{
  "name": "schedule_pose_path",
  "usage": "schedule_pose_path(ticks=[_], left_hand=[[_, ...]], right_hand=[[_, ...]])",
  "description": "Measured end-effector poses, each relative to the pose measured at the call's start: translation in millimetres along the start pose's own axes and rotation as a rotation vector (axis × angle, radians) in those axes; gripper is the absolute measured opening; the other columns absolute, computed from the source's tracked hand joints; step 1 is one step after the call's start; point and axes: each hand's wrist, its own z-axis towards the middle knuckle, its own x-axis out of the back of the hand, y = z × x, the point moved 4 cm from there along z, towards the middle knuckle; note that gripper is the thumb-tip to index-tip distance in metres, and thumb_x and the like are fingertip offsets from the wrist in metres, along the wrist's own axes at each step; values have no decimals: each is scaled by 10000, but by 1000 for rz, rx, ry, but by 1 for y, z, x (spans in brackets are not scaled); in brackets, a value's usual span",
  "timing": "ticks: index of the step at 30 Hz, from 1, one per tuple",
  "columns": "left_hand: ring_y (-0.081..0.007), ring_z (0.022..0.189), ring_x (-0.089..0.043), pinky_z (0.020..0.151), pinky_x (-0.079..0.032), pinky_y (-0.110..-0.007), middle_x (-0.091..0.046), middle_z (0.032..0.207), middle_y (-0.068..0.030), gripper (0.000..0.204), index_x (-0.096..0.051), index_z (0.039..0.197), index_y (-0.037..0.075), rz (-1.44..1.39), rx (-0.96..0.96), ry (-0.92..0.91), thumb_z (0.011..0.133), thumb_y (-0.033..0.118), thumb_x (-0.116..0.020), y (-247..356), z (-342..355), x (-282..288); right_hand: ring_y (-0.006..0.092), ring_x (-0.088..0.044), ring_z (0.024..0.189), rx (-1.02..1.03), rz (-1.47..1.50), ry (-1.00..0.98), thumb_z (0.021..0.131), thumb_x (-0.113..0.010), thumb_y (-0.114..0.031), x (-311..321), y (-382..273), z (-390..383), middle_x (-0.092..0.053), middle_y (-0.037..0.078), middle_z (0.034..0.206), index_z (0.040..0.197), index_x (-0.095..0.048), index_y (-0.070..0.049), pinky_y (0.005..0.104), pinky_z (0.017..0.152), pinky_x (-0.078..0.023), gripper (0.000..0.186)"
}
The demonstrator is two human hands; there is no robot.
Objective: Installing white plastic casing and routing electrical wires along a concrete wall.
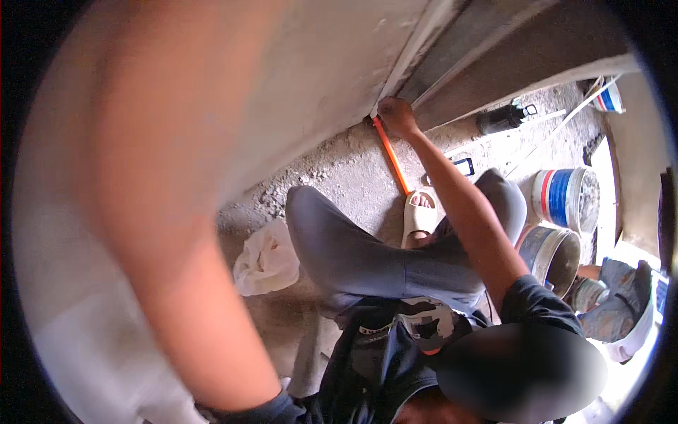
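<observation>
My right hand (397,116) is closed at the foot of the wall corner. It touches the lower end of a pale narrow strip (408,60) that runs up the corner. What its fingers hold, if anything, is hidden. Just below it, a thin orange bar (391,157) slants across the dirt floor from the corner to my sandalled foot (418,212). My left arm (191,297) is raised close in front of the plastered wall (318,78), its forearm blurred by motion. The left hand is beyond the upper edge of the picture.
My bent knees (314,212) are near the wall. A crumpled whitish bag (267,260) lies to the left. Right are a striped bucket (565,200), a dirty open bucket (556,258), a dark cylinder (500,120), a phone-like object (464,167) and a long pale rod (565,121).
</observation>
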Motion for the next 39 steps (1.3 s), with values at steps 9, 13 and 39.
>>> schedule_pose_path(ticks=[9, 13, 39], left_hand=[[-266, 710, -664, 629, -513, -370, -673, 782, -131, 126, -675, 927, 85, -308, 1249, 266, 823, 123, -614, 12, -339, -146], [-324, 774, -666, 671, -522, -407, -676, 857, -174, 200, -665, 948, 73, -279, 1568, 103, 813, 219, -634, 12, -455, -228], [-137, 896, -592, 751, -521, -262, -606, 985, -46, 194, -542, 1113, 71, -1885, 1651, 1244, 980, 192, -467, 11, -483, -302]], right_hand=[[334, -592, 1015, 342, -46, -264, 810, -551, -149, -33, 76, -27, -639, 196, 1007, 934, -642, -41, 485, 852, -441, 188], [399, -620, 855, 310, -231, -160, 825, -519, -197, -40, 116, -7, -646, 218, 857, 971, -640, -56, 477, 770, -478, 236], [321, -665, 827, -7, 295, 432, 861, -590, -181, -11, 41, -18, -669, 186, 897, 997, -649, -20, 375, 718, -507, 219]])
